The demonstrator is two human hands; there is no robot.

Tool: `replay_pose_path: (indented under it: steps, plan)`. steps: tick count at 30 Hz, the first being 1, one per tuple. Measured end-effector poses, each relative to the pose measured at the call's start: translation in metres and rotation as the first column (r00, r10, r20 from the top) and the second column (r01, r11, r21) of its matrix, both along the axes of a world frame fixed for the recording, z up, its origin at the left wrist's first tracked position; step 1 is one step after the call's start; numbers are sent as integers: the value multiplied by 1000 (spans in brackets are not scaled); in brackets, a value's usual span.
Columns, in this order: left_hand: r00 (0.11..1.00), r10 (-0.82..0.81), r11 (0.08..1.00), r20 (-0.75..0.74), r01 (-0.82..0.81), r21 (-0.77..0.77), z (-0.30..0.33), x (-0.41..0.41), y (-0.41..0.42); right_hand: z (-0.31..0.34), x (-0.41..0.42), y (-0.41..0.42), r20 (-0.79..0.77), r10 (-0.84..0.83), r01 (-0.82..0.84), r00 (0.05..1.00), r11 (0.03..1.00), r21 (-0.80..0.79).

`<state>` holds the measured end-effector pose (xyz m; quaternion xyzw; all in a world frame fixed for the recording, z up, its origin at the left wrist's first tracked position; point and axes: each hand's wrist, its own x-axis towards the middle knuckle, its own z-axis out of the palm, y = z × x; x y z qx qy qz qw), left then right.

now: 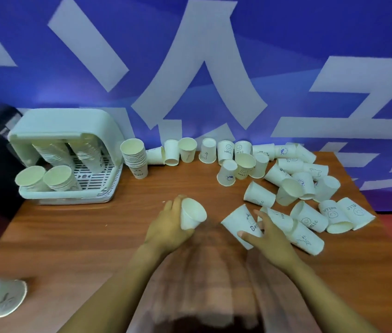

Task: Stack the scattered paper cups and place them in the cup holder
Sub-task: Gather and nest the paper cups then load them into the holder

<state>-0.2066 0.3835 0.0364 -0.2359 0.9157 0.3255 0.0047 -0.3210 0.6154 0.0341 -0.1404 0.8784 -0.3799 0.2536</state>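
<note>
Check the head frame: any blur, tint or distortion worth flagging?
Head view: strong wide-angle bend, the table edges and wall lettering curve; a blue tint falls on the cup holder; both forearms smear with motion blur near the bottom edge; the left hand and its cup are soft; the right hand is sharper.
</note>
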Motion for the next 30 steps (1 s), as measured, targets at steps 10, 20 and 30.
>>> replay_pose_path:
  steps: [10, 20, 30]
  plan:
    - [998, 32, 998, -46, -29, 56, -5, 65, -100, 3, 66, -108, -96, 66, -63, 993, 998, 33]
    - [985, 146, 980, -94, -131, 151, -4, 91, -123, -2, 75, -158, -57, 47, -51, 997, 996, -71]
    - [954, 291, 950, -69, -279, 141, 10, 125, -187, -19, 95, -240, 61, 208, -196, 976, 968, -159]
